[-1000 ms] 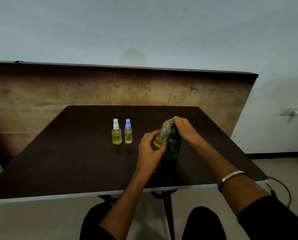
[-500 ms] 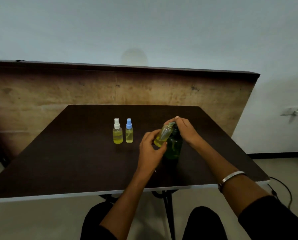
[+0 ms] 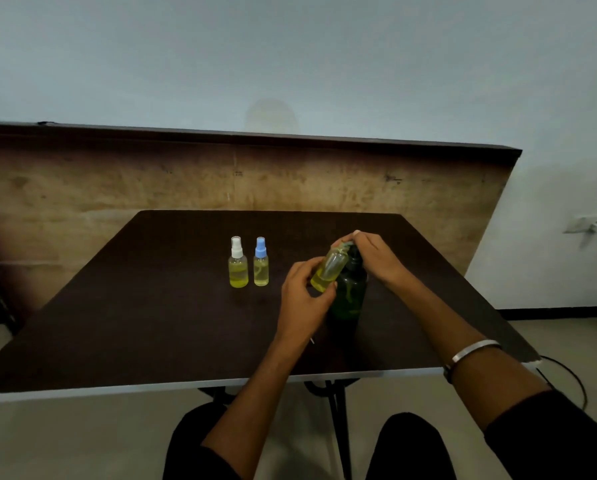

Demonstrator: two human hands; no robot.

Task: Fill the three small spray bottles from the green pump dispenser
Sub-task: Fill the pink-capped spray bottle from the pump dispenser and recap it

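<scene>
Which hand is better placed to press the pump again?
Right. The right hand already rests on top of the green pump dispenser, while the left hand holds the tilted small bottle at its spout.

table top (image 3: 158, 317): dark brown, smooth, a little shiny, with a pale strip along the near edge
green pump dispenser (image 3: 349, 292): see-through dark green plastic, glossy
tilted small bottle (image 3: 329, 269): clear shiny plastic, yellow liquid inside
white-capped spray bottle (image 3: 238, 263): clear plastic with yellow liquid, matt white plastic cap
blue-capped spray bottle (image 3: 261, 263): clear plastic with yellow liquid, matt blue plastic cap
bracelet (image 3: 474, 350): shiny silver metal
back board (image 3: 82, 188): rough, worn wood, tan with dark stains
wall (image 3: 290, 57): smooth, matt, pale paint
sleeve (image 3: 560, 438): black cloth, matt
</scene>
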